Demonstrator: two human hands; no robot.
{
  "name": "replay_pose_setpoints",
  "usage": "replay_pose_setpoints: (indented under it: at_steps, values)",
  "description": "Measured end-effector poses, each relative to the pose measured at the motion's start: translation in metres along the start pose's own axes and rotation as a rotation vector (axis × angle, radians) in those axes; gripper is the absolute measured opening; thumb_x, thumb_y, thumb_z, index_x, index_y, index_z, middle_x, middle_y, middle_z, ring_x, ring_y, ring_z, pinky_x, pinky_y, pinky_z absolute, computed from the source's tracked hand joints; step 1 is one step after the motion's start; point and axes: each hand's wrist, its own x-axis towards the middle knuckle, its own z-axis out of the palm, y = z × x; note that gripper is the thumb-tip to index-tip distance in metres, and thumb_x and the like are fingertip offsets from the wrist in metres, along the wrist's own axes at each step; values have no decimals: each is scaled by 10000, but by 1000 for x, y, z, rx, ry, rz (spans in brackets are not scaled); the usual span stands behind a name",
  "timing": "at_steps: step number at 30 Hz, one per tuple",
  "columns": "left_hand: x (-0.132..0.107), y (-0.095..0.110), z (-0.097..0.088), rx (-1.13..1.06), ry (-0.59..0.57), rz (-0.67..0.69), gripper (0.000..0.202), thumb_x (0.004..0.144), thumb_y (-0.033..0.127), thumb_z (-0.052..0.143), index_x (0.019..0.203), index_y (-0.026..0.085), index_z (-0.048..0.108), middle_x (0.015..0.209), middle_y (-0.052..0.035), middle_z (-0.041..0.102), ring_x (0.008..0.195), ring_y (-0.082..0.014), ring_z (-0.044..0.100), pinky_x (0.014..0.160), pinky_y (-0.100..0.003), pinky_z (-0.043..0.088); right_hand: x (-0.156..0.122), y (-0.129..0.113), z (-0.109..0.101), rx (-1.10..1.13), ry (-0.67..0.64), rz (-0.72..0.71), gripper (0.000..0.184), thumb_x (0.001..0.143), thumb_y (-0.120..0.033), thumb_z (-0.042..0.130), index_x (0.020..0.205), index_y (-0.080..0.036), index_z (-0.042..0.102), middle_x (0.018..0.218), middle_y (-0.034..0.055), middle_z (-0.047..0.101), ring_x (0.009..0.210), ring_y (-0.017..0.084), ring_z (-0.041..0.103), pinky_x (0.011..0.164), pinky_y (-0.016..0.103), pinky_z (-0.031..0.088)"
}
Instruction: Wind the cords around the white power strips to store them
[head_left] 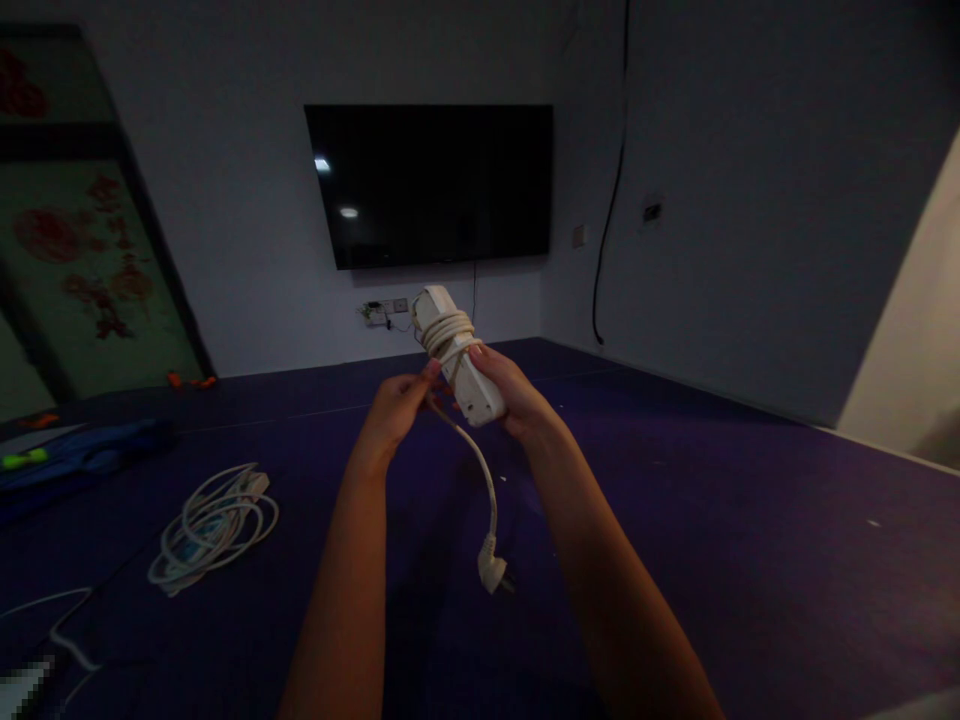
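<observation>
My right hand (514, 392) grips a white power strip (457, 350) by its lower half, holding it up tilted in front of me. Several turns of its white cord (447, 330) are wound round the strip's upper part. My left hand (397, 408) pinches the cord just beside the strip. The loose end of the cord (486, 475) hangs down between my forearms and ends in a white plug (491, 572), which dangles above the dark purple floor (675, 520).
A loose coil of white cable (214, 525) lies on the floor at the left. Blue items (82, 455) sit further left. A dark TV (435, 185) hangs on the far wall above a wall socket (384, 310). Another white cord (52, 620) runs at the bottom left.
</observation>
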Motion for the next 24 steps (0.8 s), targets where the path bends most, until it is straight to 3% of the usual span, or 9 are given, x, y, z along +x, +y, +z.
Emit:
replay_pose_setpoints:
  at_steps: [3,11,15,21,24]
  values:
    - [1,-1,-3,99,-24,-18,541,601,706,629,470,181,616,458,-31,578,451,-144,524,482,-263,416,0,0,-4,-38,18,-2,305,855,-367,542,1109,-198,556,842,51,642,599,137,608,480,237,514]
    - [-2,8,-6,107,170,89,515,608,598,701,397,191,466,374,38,406,400,-100,432,438,-223,348,-1,0,-13,-215,61,-8,558,764,-263,676,1293,-231,500,842,40,674,597,125,607,460,207,474]
    - [0,6,-14,153,305,147,528,619,565,711,393,195,409,376,47,366,397,-89,391,432,-219,326,-4,-2,-15,-325,-17,23,603,690,-176,735,1261,-210,545,783,20,697,562,105,591,479,196,458]
    - [4,-3,-38,219,507,162,506,613,548,720,413,193,422,404,48,374,404,-87,352,427,-227,285,-10,-4,-12,-441,-121,84,985,530,-101,822,1407,-192,383,1025,88,706,767,166,662,669,273,547]
    - [3,-3,-48,258,560,115,509,609,562,713,413,189,429,401,51,370,407,-85,339,423,-229,262,-14,-7,-10,-474,-179,63,989,521,-113,828,1405,-178,389,1080,102,694,877,194,665,775,307,546]
